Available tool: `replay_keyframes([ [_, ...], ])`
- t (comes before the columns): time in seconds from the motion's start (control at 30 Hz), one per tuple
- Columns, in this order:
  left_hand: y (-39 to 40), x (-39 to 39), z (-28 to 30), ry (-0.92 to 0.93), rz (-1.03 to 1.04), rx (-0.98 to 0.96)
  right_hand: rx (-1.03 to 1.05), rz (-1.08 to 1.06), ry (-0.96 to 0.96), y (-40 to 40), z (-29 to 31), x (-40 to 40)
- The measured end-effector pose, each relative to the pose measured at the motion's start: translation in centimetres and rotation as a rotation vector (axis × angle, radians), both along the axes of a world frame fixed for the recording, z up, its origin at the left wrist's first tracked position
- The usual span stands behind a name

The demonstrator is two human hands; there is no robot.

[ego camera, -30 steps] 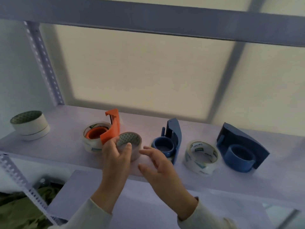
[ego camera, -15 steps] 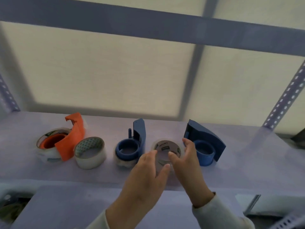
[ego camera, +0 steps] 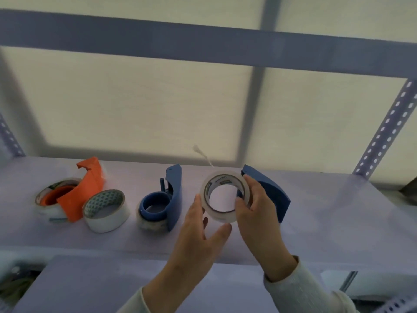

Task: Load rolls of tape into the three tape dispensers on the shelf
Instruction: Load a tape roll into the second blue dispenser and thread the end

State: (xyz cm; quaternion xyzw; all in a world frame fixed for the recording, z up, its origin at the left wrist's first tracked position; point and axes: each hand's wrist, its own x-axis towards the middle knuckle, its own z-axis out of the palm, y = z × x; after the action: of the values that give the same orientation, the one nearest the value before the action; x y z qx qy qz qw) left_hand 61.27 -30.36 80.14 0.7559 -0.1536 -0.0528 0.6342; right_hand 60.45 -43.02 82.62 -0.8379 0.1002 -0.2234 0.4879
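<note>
Clear roll (ego camera: 224, 196) raised on edge above the shelf (ego camera: 327, 213), hole toward the camera, printed core visible. Held between both hands: right hand (ego camera: 257, 213), fingers curled over the right rim with thumb at the inner edge, a pinching grip; left hand (ego camera: 198, 231), straight fingertips and thumb pressed against the lower left rim (spread, not curled round it). Directly behind the roll and right hand, right dispenser (ego camera: 270, 193), dark blue, its hub mostly hidden. To the left, middle dispenser (ego camera: 167, 199), blue, lying on the shelf with a clear roll seated around its hub. Farther left, patterned roll (ego camera: 106, 210), flat on the shelf, just beside the orange dispenser (ego camera: 74, 195), which carries a roll around its orange hub. Pale sleeves (ego camera: 309, 288) at both wrists. Perforated upright (ego camera: 383, 129) at the shelf's right rear corner; crossbar (ego camera: 203, 39) overhead.
</note>
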Motion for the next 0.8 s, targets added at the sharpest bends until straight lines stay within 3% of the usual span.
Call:
replay_keyframes([
  [0.3,-5.0,0.2,0.1,0.032,-0.144,-0.017,-0.063,-0.09,0.049,-5.2,-0.1,-0.1],
  [0.63,-7.6,0.5,-1.1,0.12,-0.145,-0.046,-0.326,-0.096,0.053,-6.8,-0.6,-0.2],
  [0.73,-8.3,0.3,-1.6,0.128,-0.121,0.011,-0.523,-0.186,0.1,-7.3,-0.2,-0.4],
  [0.8,-8.7,0.2,-1.9,0.135,-0.121,0.039,-0.518,-0.187,0.139,-7.8,0.1,-0.3],
])
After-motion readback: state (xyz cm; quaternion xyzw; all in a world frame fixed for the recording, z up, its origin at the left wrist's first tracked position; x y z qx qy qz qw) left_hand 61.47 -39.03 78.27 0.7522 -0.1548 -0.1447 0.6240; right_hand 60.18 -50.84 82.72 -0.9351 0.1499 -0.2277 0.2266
